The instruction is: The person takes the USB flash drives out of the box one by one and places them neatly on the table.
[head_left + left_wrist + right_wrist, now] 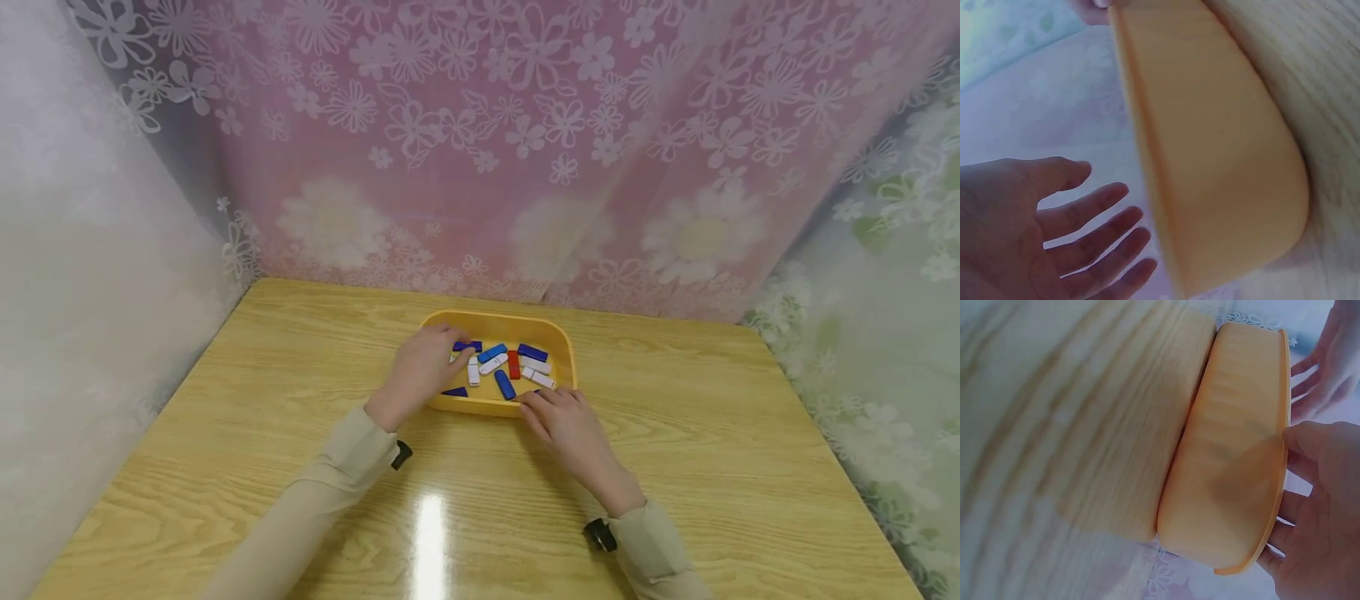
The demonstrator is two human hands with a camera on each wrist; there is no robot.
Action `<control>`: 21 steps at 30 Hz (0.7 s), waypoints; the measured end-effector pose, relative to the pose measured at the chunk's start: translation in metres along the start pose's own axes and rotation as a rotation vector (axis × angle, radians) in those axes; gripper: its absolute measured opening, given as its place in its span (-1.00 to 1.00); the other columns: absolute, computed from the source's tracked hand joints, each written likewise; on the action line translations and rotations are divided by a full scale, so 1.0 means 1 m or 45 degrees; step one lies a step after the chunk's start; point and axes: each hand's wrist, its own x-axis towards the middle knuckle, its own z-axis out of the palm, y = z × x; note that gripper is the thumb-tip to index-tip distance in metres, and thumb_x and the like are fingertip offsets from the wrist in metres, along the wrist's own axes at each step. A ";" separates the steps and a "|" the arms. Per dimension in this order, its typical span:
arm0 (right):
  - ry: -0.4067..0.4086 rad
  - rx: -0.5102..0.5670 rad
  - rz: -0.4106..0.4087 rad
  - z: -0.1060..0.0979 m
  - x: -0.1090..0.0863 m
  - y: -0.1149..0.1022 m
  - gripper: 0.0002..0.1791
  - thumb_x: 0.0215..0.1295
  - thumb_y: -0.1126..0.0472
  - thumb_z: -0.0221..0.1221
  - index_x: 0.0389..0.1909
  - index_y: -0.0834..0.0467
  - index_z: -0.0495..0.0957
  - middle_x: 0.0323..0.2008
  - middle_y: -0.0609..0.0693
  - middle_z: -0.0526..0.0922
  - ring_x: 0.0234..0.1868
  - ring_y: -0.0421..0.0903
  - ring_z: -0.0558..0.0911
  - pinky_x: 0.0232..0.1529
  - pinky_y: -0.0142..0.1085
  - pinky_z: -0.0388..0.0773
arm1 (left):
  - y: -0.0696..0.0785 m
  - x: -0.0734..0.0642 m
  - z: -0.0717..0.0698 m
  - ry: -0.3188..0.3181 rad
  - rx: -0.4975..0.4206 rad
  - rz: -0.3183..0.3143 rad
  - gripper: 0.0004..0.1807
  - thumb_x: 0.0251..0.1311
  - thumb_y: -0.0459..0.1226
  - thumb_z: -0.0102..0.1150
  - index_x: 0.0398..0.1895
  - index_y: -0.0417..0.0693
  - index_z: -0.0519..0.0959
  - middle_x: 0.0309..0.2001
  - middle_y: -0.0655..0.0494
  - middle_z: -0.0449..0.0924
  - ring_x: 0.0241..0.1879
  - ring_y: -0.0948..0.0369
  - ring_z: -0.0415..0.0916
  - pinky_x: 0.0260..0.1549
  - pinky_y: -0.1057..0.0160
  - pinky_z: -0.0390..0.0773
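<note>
Left hand (422,367), fingers parted, empty, hovers by one dark-blue oblong plastic stick (477,345) inside the yellow rounded-rectangular plastic bin (480,407), whose near rim the right hand (573,429) grips, best held steady for clean pinching.

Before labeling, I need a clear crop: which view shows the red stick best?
The head view: it looks into the yellow basket, where the red stick lies uncovered. Neither wrist view shows it; both face the basket's outer wall.

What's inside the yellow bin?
Blue sticks, white sticks and a red stick. The left hand and right hand hide parts of the bin; anything beneath can't be seen.
</note>
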 end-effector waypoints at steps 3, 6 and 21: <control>-0.029 0.017 0.029 -0.001 0.000 0.000 -0.83 0.46 0.13 0.22 -0.08 0.08 0.72 -0.17 -0.02 0.75 -0.12 0.05 0.66 0.12 0.05 0.48 | 0.001 0.005 0.011 -0.092 -0.029 -0.031 -0.70 0.42 -0.13 0.23 0.04 -0.12 0.68 -0.04 -0.05 0.68 -0.17 0.05 0.66 -0.28 0.11 0.69; -0.049 0.036 0.055 -0.003 0.000 0.000 -0.82 0.47 0.14 0.21 -0.09 0.09 0.73 -0.17 -0.02 0.74 -0.11 0.05 0.66 0.13 0.05 0.47 | 0.000 0.009 0.018 -0.166 -0.033 -0.055 -0.77 0.38 -0.19 0.28 -0.02 -0.12 0.68 -0.11 -0.01 0.68 -0.24 0.11 0.63 -0.32 0.17 0.65; -0.075 0.062 0.097 -0.004 0.001 -0.001 -0.81 0.47 0.12 0.21 -0.09 0.10 0.73 -0.18 -0.02 0.74 -0.11 0.05 0.65 0.17 0.06 0.46 | -0.010 0.017 0.026 -0.474 0.079 0.002 -0.85 0.03 -0.33 0.55 -0.43 -0.01 0.69 -0.42 0.17 0.61 -0.30 0.19 0.57 -0.35 0.21 0.60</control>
